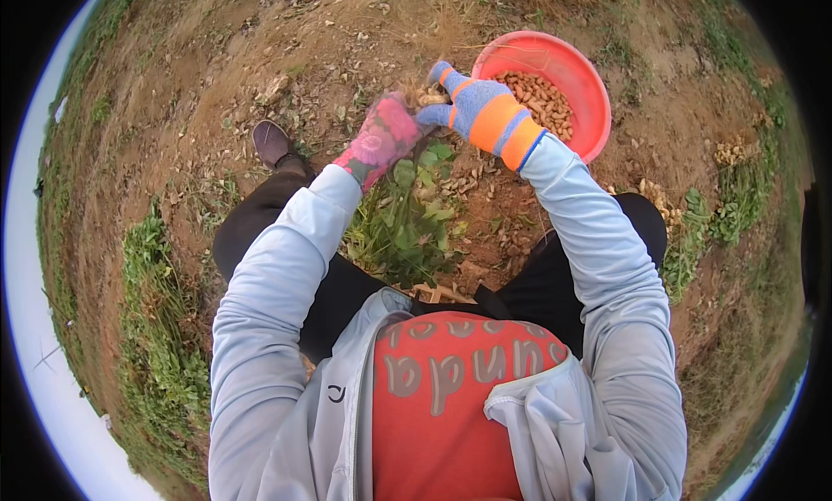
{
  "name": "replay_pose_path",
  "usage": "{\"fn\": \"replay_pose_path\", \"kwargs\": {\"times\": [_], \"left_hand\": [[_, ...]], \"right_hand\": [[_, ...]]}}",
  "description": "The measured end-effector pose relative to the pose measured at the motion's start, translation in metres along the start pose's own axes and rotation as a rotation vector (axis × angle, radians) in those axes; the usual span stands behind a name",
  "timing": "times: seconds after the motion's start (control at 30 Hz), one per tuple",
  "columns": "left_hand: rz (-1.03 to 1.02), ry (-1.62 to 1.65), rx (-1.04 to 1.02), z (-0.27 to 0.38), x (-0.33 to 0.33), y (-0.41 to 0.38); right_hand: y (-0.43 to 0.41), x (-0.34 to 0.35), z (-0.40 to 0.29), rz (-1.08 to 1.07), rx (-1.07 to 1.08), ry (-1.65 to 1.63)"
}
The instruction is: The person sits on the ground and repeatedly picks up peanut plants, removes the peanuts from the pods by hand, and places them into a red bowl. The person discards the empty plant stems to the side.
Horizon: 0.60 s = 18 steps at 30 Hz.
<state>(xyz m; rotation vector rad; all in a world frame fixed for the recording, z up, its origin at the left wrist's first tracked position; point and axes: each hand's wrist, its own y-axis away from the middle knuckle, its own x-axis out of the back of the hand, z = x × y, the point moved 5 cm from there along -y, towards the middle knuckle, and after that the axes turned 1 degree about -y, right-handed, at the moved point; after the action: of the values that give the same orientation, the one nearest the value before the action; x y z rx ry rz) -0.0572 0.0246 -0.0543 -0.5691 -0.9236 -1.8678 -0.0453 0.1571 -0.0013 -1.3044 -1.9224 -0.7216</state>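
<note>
My left hand (383,137), in a pink floral glove, is closed around the stems of a peanut plant (406,234). Its green leaves hang down between my legs, and its roots with a few pods (430,97) stick out past my fist. My right hand (484,111), in a blue and orange striped knit glove, reaches to those pods from the right. Its thumb and forefinger are spread on either side of them; the palm is hidden. Just beyond the right hand stands a red plastic basin (595,111), holding a heap of loose peanuts in their shells (539,101).
Pulled peanut plants lie in a row at the left (162,332) and in a pile (692,234) beyond my right knee. Dry leaves and clods cover the brown soil (214,78). My shoe (272,143) rests on the ground at left.
</note>
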Motion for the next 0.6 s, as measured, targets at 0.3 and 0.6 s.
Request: {"fn": "replay_pose_path", "kwargs": {"times": [0.3, 0.6], "left_hand": [[-0.283, 0.988, -0.182, -0.007, -0.016, -0.005], [-0.177, 0.745, -0.122, 0.012, 0.001, 0.009]], "right_hand": [[0.002, 0.000, 0.009, -0.066, -0.216, -1.013], [0.001, 0.014, 0.024, -0.022, -0.287, -0.819]]}}
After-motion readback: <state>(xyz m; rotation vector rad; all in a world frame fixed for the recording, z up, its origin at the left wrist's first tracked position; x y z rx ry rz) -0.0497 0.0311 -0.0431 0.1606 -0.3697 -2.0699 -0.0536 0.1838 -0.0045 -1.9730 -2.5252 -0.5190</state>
